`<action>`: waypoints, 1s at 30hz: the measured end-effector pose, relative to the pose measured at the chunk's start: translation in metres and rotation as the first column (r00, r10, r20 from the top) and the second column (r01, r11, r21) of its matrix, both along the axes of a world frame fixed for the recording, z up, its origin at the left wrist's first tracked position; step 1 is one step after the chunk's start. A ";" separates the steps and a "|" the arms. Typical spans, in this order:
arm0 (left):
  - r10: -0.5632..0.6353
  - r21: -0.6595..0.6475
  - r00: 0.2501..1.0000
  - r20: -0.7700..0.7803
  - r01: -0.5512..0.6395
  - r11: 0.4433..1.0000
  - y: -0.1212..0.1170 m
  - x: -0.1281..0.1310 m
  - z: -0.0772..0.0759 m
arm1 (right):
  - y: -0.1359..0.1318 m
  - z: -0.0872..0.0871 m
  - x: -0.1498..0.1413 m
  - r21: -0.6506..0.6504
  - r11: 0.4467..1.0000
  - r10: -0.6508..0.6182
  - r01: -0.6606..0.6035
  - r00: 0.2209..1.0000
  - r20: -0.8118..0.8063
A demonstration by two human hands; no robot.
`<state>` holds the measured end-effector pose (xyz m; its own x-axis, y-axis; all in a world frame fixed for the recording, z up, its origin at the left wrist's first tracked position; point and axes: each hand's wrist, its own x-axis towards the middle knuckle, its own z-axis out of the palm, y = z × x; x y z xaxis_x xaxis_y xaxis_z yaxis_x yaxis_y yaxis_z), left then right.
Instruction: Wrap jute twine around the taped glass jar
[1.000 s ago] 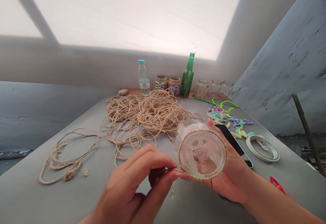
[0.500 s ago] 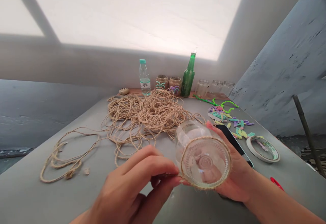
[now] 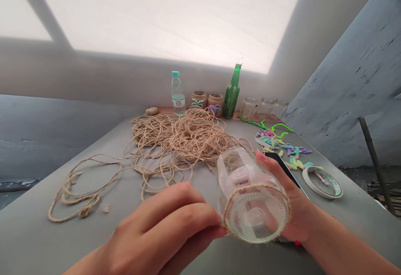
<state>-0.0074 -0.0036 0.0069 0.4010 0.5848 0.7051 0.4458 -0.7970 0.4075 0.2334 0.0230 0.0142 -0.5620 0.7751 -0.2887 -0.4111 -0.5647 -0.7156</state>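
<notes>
A clear glass jar (image 3: 241, 175) is tilted with its base turned toward me, and one loop of jute twine (image 3: 250, 188) runs around it close to the base. My right hand (image 3: 291, 200) wraps the jar from the right side, its thumb near the far end. At the lower left of the base, my left hand (image 3: 175, 225) pinches the twine between thumb and fingers, touching the glass edge. Beyond the jar lies a big tangled heap of jute twine (image 3: 194, 137), with a looser coil (image 3: 90, 200) at the left.
At the back stand a water bottle (image 3: 178, 97), two twine-wrapped jars (image 3: 199, 99), a green bottle (image 3: 232, 95) and several clear jars (image 3: 249, 108). On the right lie pipe-cleaner pieces (image 3: 296, 162), a phone (image 3: 283, 164) and a tape roll (image 3: 322, 183).
The jar has shifted slightly down and right and tipped so more of its side shows. My left hand has moved a little lower with it, still pinching the twine.
</notes>
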 end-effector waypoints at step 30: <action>-0.150 0.009 0.904 -0.401 0.168 0.986 0.014 -0.014 -0.002 | 0.012 -0.006 0.022 0.223 0.969 0.075 -0.105 0.987 0.139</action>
<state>-0.0212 0.0099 0.0050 0.7383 0.4634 0.4900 0.4299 -0.8832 0.1874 0.2556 0.0352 0.0077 -0.6021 0.7771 -0.1834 -0.2625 -0.4096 -0.8737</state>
